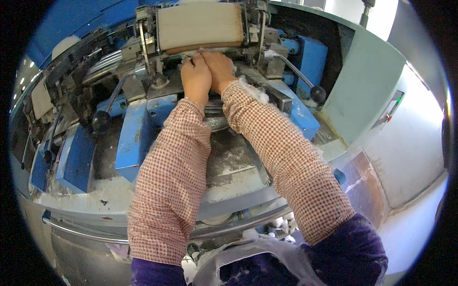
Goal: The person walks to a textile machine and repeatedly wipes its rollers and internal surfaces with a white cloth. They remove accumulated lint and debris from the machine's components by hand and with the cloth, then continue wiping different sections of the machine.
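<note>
My left hand [196,78] and my right hand [218,69] are close together just below a wide cream-coloured roller cover [198,26] on a machine. The fingers of my left hand are curled, thumb side up. My right hand is bent over beside it, touching or nearly touching the left. Whatever is between the fingers is hidden by the hands. A brown strip [204,47] runs along the lower edge of the cover, right above my fingertips. White fibre fluff [255,91] clings to my right sleeve.
Black-knobbed levers stand either side: a left knob [102,122] and a right knob [317,94]. Blue machine blocks [134,138] flank my forearms. A metal rail [90,235] crosses in front of my body. A pale green side panel [367,86] rises at the right.
</note>
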Tool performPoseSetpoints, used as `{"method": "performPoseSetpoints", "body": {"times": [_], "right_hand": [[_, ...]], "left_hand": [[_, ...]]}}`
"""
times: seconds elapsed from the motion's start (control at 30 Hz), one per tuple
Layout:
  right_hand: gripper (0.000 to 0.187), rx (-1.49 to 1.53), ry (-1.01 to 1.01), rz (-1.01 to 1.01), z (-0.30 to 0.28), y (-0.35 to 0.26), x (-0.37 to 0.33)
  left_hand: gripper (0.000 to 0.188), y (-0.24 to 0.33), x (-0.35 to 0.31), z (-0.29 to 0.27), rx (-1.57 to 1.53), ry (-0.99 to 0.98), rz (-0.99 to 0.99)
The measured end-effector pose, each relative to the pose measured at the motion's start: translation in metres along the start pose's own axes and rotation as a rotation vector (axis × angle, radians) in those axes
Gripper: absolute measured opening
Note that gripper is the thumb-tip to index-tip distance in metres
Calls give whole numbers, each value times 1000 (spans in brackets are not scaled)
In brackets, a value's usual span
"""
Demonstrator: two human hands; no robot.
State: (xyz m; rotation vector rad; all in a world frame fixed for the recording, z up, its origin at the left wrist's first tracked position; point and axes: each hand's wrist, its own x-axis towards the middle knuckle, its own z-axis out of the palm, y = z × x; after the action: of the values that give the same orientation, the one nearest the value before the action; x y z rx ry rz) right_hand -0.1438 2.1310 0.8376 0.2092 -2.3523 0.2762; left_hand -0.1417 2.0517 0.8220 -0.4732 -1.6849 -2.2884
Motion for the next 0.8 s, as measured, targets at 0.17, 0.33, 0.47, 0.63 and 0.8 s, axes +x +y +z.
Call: {"method": "performPoseSetpoints", "body": {"times": [0.17, 0.33, 0.47, 0.63, 0.8], "right_hand": [[20, -41, 32, 26, 9, 6, 5], [17, -45, 142, 99, 14, 20, -6], [21, -98, 159, 165, 6, 27, -15], [26, -142, 34, 311, -13, 36, -30], [25, -53, -102, 286, -34, 26, -29]], "left_hand": [[40, 0, 10, 4, 109, 20, 25], [44, -6, 13, 5, 337, -126, 133], [51, 0, 11, 8, 519, -255, 142], [56, 10, 5, 30, 710, -433, 119], [58, 14, -3, 18, 732, -385, 154]]}}
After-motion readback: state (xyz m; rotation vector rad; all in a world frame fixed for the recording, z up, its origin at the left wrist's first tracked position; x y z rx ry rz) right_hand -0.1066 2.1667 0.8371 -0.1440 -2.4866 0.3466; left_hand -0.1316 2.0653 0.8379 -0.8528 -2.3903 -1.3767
